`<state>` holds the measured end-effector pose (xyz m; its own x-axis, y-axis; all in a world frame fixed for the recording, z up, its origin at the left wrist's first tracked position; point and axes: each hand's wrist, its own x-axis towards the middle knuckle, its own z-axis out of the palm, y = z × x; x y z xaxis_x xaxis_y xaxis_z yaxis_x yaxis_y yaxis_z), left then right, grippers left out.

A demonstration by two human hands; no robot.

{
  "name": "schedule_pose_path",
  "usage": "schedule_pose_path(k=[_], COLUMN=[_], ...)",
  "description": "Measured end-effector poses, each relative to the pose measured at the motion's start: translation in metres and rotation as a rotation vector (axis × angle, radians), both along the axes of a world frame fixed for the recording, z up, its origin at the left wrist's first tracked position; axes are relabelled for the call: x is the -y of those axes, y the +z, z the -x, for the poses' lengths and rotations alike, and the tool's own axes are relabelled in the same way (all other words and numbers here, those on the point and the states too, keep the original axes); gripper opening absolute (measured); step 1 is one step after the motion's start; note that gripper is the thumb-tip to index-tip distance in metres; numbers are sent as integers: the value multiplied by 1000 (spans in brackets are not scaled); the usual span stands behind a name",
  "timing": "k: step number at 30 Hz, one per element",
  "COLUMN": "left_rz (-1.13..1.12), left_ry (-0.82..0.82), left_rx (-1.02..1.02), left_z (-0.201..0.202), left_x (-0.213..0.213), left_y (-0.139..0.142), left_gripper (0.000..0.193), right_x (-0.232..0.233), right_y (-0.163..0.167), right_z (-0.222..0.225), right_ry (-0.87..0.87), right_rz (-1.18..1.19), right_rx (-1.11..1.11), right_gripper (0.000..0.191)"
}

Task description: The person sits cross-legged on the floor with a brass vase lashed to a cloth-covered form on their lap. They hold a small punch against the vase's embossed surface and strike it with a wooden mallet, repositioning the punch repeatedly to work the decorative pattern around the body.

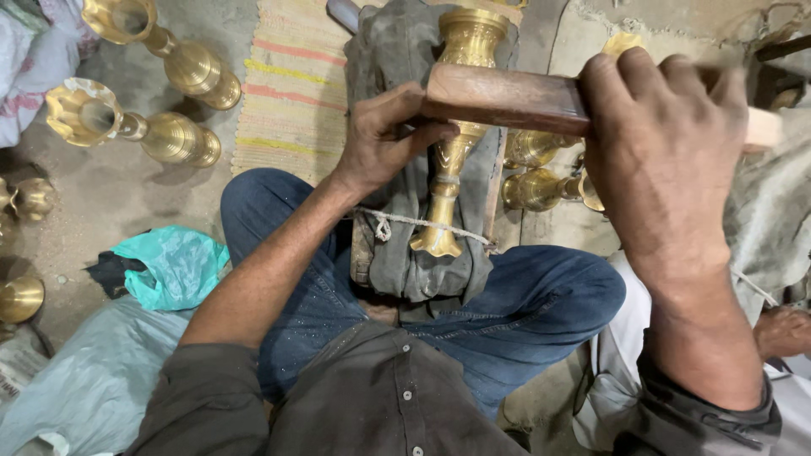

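On dusty workshop floor, hands point(541, 135) gripping wooden mallet point(507, 97) over cloth-padded brass vase point(452, 135).

One brass vase point(456, 127) lies on the one grey cloth pad point(397, 51). Left of it lie two more brass vases point(165, 51) point(127, 127), and right of it two brass pieces point(541, 169). One wooden block point(507, 97), one teal bag point(173, 266), one striped mat point(291, 84).

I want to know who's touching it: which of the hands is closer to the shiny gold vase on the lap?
Left. The left hand rests on the brass vase; the right hand grips the wooden block off to its right.
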<state>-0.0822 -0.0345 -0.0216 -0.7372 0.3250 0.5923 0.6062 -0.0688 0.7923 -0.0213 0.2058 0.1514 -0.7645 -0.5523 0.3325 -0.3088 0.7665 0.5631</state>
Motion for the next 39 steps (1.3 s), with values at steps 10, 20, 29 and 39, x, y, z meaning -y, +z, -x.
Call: schedule_pose_path(k=[10,20,29,39], left_rz=[-15,-28,-180,617], left_ry=[31,1,15,113], left_rx=[0,-26,300,15], left_z=[0,2,-25,-37], left_x=[0,3,-13,-68], left_y=[-6,-11,1,28], left_gripper=[26,27,26,34], right_x=[3,-6,-23,-74], right_y=[1,-12,-40,-100], right_z=[0,4,-6,-39], right_ry=[-14,53,-4,-319], right_rz=[139,185,514,943], right_rx=[110,84,138,334], right_gripper=[17,18,24,40])
